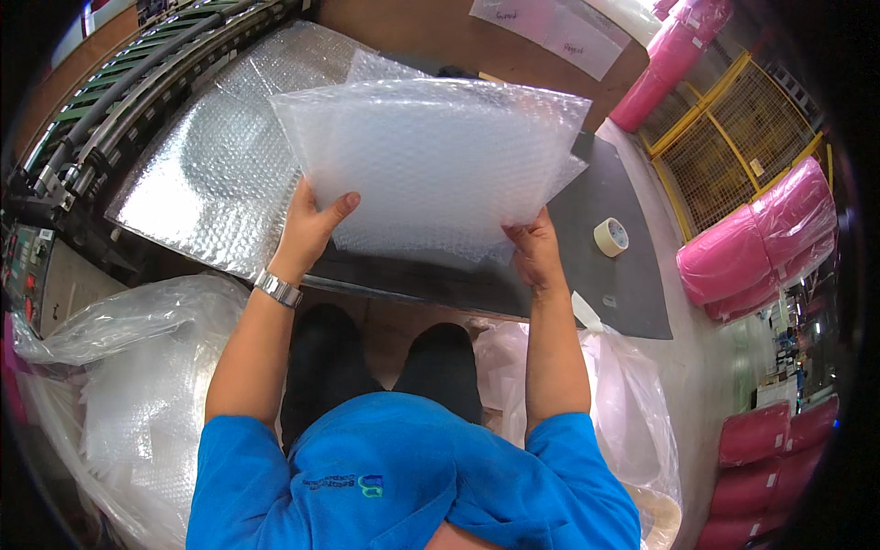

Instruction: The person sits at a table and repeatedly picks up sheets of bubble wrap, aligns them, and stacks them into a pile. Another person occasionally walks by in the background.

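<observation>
Both hands hold up a stack of clear bubble-wrap sheets [431, 156] above the dark table [610, 275]. My left hand [307, 229] grips the stack's lower left edge, thumb on top; a metal watch sits on that wrist. My right hand [534, 249] pinches the lower right edge. The sheets are lifted and tilted toward me. More bubble wrap [215, 156] lies flat on the machine bed to the left, partly hidden behind the held stack.
A roll of tape [611, 236] lies on the table at right. Clear plastic bags of bubble wrap stand at lower left [119, 385] and lower right [628, 403]. A roller conveyor [119, 92] runs at upper left. Pink rolls [761, 243] and a yellow mesh fence [733, 147] are at right.
</observation>
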A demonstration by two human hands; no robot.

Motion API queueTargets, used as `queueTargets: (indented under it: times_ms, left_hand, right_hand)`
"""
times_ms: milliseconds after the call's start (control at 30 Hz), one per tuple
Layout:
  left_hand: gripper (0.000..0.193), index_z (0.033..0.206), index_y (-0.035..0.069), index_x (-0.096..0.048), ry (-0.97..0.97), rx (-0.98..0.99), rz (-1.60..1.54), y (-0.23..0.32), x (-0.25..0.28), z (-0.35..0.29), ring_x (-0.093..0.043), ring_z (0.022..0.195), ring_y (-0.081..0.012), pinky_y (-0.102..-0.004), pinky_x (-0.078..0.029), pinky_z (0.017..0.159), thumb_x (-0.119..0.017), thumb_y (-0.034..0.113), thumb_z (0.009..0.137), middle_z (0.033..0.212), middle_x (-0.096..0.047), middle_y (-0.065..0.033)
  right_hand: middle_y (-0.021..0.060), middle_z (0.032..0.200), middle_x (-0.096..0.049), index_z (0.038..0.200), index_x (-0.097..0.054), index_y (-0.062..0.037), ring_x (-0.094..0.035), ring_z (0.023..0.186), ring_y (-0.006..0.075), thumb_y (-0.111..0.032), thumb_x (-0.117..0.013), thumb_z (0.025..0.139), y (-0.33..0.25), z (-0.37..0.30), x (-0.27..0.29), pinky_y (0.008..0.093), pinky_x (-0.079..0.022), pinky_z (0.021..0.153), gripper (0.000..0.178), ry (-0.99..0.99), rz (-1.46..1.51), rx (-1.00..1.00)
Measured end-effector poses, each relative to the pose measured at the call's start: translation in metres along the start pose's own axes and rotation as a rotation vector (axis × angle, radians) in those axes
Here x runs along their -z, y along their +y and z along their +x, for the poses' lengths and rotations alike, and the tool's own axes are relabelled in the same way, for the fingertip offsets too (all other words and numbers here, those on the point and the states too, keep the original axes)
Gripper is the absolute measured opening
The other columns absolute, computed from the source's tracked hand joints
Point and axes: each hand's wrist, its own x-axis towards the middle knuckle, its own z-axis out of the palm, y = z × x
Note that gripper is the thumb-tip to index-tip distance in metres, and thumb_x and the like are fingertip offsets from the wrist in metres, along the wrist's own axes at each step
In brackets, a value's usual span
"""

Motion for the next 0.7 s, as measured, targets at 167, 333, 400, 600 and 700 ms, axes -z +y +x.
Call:
queueTargets:
  times_ms: [167, 333, 400, 600, 700]
  left_hand:
    - [0.057, 0.116, 0.001, -0.039, -0.004, -0.090, 0.098, -0.026, -0.003, -0.016, -0.046, 0.103, -0.0195, -0.0314, -0.036, 0.089, -0.069, 0.021, 0.072, 0.110, -0.049, -0.0103]
    - [0.052, 0.115, 0.002, -0.039, 0.047, -0.048, -0.086, -0.033, -0.018, -0.025, -0.047, 0.100, -0.0175, -0.0300, -0.038, 0.086, -0.067, 0.016, 0.073, 0.107, -0.050, -0.0081]
    - [0.050, 0.115, 0.002, -0.039, 0.047, -0.028, -0.230, -0.020, -0.025, -0.027, -0.045, 0.103, -0.0174, -0.0305, -0.036, 0.088, -0.066, 0.011, 0.074, 0.110, -0.050, -0.0084]
    - [0.053, 0.117, 0.004, -0.037, 0.024, 0.066, -0.315, -0.034, -0.030, -0.038, -0.044, 0.104, -0.0178, -0.0319, -0.035, 0.090, -0.066, 0.013, 0.074, 0.112, -0.048, -0.0070]
    - [0.053, 0.119, 0.005, -0.036, 0.099, 0.083, -0.469, -0.034, -0.034, -0.042, -0.043, 0.106, -0.0200, -0.0340, -0.035, 0.091, -0.065, 0.014, 0.075, 0.115, -0.046, -0.0074]
  right_hand:
    - [0.0070, 0.121, -0.040, 0.128, -0.028, -0.0051, -0.036, 0.113, 0.0204, -0.019, -0.075, 0.061, 0.017, -0.029, 0.030, 0.0298, -0.031, 0.092, 0.083, -0.169, -0.142, -0.137]
    - [0.0080, 0.118, -0.043, 0.125, -0.032, -0.0036, -0.037, 0.112, 0.0205, -0.023, -0.075, 0.062, 0.013, -0.034, 0.001, 0.0325, -0.029, 0.094, 0.079, 0.136, 0.022, -0.079]
    - [0.0074, 0.116, -0.045, 0.124, -0.033, -0.0042, -0.039, 0.110, 0.0203, -0.023, -0.075, 0.063, 0.002, -0.032, 0.000, 0.0330, -0.030, 0.093, 0.077, 0.152, -0.014, -0.003]
    - [0.0062, 0.112, -0.047, 0.126, -0.032, -0.0135, -0.042, 0.105, 0.0185, -0.028, -0.072, 0.066, 0.015, -0.034, 0.015, 0.0310, -0.036, 0.086, 0.073, 0.211, 0.078, -0.230]
    - [0.0068, 0.116, -0.044, 0.128, -0.027, -0.0170, -0.041, 0.107, 0.0173, -0.035, -0.070, 0.068, 0.006, -0.034, -0.005, 0.0340, -0.039, 0.085, 0.077, 0.238, 0.188, 0.040]
